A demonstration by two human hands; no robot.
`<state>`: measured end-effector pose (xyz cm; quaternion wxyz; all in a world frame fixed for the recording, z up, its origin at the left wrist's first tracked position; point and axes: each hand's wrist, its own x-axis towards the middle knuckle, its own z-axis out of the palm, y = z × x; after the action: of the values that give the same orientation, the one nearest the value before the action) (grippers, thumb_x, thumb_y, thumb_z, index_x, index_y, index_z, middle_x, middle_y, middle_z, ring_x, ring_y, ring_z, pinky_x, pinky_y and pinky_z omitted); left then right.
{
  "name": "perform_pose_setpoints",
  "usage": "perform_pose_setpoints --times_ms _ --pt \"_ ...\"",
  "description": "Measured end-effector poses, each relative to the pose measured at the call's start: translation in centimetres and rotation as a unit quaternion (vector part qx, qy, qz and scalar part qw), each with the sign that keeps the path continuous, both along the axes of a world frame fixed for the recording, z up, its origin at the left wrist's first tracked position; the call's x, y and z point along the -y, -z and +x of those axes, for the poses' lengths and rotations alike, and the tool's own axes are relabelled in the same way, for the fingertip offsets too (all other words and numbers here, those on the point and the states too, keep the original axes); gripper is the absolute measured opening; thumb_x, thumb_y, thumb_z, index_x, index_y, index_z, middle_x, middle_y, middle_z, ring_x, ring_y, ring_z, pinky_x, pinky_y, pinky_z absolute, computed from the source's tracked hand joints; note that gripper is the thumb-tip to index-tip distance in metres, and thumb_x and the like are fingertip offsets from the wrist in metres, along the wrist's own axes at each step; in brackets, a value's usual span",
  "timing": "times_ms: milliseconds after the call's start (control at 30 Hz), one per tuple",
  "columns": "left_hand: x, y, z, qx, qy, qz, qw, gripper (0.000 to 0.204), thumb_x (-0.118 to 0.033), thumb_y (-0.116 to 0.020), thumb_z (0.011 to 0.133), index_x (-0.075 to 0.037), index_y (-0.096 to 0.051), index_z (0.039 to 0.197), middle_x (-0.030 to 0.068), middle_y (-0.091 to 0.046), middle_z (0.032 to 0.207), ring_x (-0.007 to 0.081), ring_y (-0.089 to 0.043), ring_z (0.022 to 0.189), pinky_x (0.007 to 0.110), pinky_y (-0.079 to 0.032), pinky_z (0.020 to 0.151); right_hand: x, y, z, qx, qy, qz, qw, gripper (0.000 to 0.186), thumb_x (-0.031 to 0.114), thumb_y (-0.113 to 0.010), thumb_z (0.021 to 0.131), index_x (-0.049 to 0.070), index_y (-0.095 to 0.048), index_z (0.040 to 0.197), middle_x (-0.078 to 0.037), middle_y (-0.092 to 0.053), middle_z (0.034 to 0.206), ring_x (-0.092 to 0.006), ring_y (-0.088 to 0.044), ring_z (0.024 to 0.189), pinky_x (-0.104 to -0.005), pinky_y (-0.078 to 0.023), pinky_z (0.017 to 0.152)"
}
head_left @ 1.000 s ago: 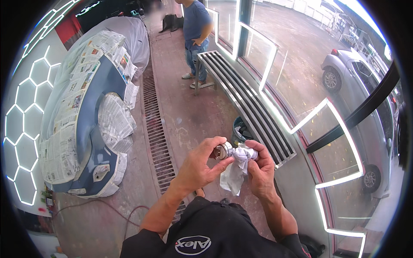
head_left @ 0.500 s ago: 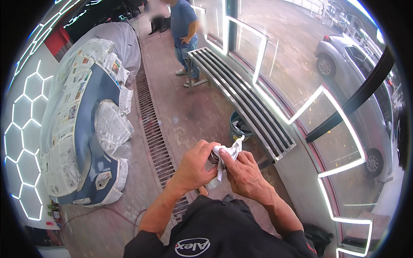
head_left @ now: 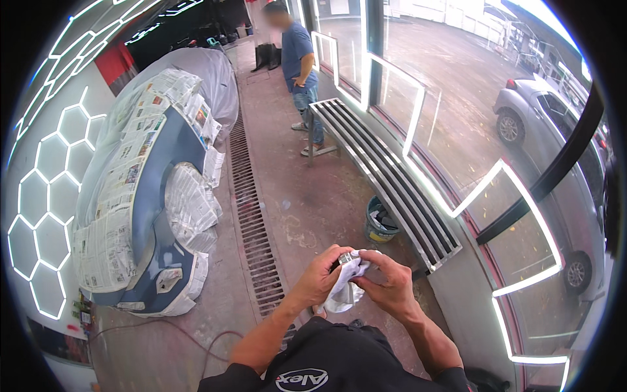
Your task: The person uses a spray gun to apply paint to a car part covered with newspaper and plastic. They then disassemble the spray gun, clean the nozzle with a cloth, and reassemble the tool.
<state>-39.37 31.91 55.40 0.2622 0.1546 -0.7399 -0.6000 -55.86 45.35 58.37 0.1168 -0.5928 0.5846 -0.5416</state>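
Note:
In front of my body, my left hand (head_left: 317, 279) is closed around a small silvery metal part (head_left: 345, 259), whose exact kind I cannot make out. A crumpled white cloth (head_left: 343, 295) wraps partly over that part and hangs below it. My right hand (head_left: 390, 281) pinches the cloth between thumb and fingers, pressing it against the metal. Both hands meet at the cloth, so most of the part is hidden.
Left stands a car masked with newspaper (head_left: 114, 215) and plastic sheeting (head_left: 209, 72), its blue-grey panel (head_left: 153, 157) bare. A floor grate (head_left: 255, 248) runs alongside. Rightward are a slatted metal bench (head_left: 392, 176), a bucket (head_left: 381, 228) and glass panes. A person (head_left: 300, 65) stands beyond; a hose (head_left: 176, 326) lies low left.
My view has shifted, so the surroundings sit lower and farther right. The cloth, earlier bunched up with a corner pointing upward, now drapes down below the metal part. Both hands have turned around it.

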Motion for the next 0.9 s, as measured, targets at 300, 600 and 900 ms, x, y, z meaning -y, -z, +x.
perform_pose_setpoints --times_ms 300,600,900 --pt "-2.0 0.1 0.5 -0.042 -0.041 0.045 0.997 0.036 -0.024 -0.044 0.119 -0.003 -0.045 0.149 0.0147 -0.064 0.121 0.021 -0.063 0.11 0.037 -0.052 0.097 0.0 -1.9 1.5 0.139 -0.109 0.153 0.972 0.08 -0.012 -0.059 0.098 0.011 -0.036 0.171 -0.017 -0.076 0.116 -0.0221 -0.079 0.096 -0.0382 -0.063 0.084" --pt "-2.2 -1.8 -0.4 -0.098 -0.059 0.043 0.993 0.036 -0.023 -0.045 0.119 -0.002 -0.045 0.148 0.0114 -0.059 0.129 0.0161 -0.056 0.118 0.032 -0.047 0.104 0.5 -1.3 3.5 0.183 0.03 0.053 0.981 0.069 -0.012 -0.072 0.091 0.005 -0.056 0.156 -0.008 -0.079 0.099 -0.0095 -0.072 0.069 -0.0269 -0.057 0.058" --pt "-2.5 -1.0 -2.0 -0.157 -0.109 0.099 0.976 0.04 -0.025 -0.045 0.118 -0.002 -0.043 0.152 0.0078 -0.063 0.122 0.0135 -0.061 0.109 0.029 -0.05 0.097 1.3 -0.2 4.0 0.132 0.085 -0.059 0.986 0.052 -0.009 -0.08 0.085 0.003 -0.072 0.135 -0.012 -0.081 0.111 -0.0121 -0.076 0.079 -0.0276 -0.06 0.068"
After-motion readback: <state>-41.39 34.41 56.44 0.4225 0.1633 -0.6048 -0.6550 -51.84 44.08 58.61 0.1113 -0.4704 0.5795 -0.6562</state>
